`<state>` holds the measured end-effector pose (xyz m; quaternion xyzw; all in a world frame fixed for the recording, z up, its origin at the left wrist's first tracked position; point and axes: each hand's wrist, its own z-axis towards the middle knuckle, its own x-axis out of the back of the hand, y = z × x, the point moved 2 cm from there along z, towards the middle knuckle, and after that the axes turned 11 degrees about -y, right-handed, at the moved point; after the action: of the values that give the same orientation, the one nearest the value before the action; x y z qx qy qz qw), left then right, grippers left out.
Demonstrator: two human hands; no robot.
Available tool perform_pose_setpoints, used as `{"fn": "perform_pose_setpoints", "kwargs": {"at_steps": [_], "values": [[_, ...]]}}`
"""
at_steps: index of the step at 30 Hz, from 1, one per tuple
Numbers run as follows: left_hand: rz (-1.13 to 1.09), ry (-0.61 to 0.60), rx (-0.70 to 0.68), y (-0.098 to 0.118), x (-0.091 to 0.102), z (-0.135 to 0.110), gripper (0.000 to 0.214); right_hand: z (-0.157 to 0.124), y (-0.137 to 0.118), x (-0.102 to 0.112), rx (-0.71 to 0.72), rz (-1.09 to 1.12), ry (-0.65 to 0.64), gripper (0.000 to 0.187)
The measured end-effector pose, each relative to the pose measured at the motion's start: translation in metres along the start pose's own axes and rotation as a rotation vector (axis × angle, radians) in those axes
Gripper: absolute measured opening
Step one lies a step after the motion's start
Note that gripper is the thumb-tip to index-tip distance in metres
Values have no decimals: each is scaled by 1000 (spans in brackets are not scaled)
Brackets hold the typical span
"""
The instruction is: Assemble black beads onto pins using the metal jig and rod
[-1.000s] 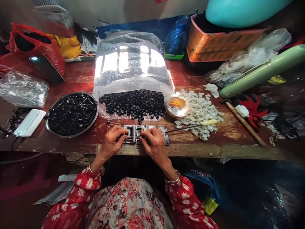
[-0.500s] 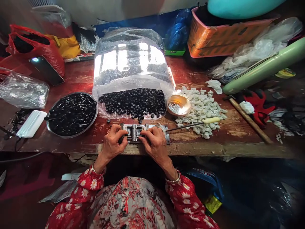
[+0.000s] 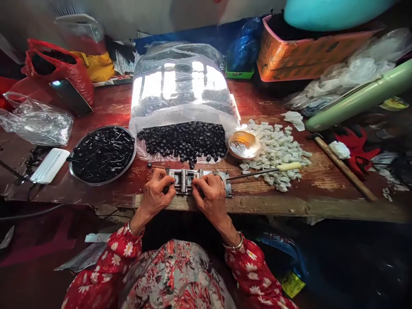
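The left hand (image 3: 156,193) and right hand (image 3: 210,199) sit side by side at the near edge of a wooden table (image 3: 289,206), their fingers curled closed over a small steel jig (image 3: 184,180), a squat vise-like block lying flat on the wood. The fingertips meet over its middle and hide whatever may sit there, so I cannot tell if anything is clamped in it. Being solid metal, the jig probably feels heavy for its size and rigid, though its smooth faces could slip under damp fingers; its outer end blocks look the surest place to take hold, much where both hands already are. A single black bead (image 3: 149,164) lies just beyond the left hand, near a heap of black beads (image 3: 182,141) spread on a clear plastic bag (image 3: 180,81). Further left is a steel pan (image 3: 106,184) of black beads and pins. To the right, a yellow-handled awl (image 3: 267,171) points toward the jig — its handle rests among white paper scraps (image 3: 273,152), beside a shallow brass dish (image 3: 244,144).
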<state>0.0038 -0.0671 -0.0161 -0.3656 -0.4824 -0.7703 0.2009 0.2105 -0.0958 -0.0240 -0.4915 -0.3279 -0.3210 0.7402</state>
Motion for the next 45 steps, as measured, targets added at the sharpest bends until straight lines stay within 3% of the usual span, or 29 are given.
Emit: {"fn": "perform_pose_setpoints", "kwargs": {"at_steps": [5, 10, 14, 18, 23, 28, 36, 40, 45], "values": [[-131, -15, -64, -8, 13, -2, 11, -1, 3, 4, 38, 58, -1, 11], [-38, 197, 66, -36, 39, 1, 12, 6, 12, 19, 107, 185, -45, 17], [79, 84, 96, -62, 42, 16, 18, 31, 26, 35, 113, 134, -67, 24], [121, -1, 109, -76, 37, 28, 21, 69, 41, 33, 180, 21, -325, 33], [112, 6, 84, -81, 35, 33, 19, 105, 56, 19, 271, -15, -594, 39], [149, -5, 89, -86, 33, 37, 18, 120, 60, 15, 309, -27, -720, 31], [-91, 107, 131, -63, 39, 29, 17, 118, 57, 17, 272, -162, -727, 22], [-366, 85, 265, -46, 38, 20, 26, 108, 62, 23, 240, -225, -669, 24], [-531, 24, 255, -31, 33, 15, 30, 100, 70, 25, 196, -228, -616, 25]]}}
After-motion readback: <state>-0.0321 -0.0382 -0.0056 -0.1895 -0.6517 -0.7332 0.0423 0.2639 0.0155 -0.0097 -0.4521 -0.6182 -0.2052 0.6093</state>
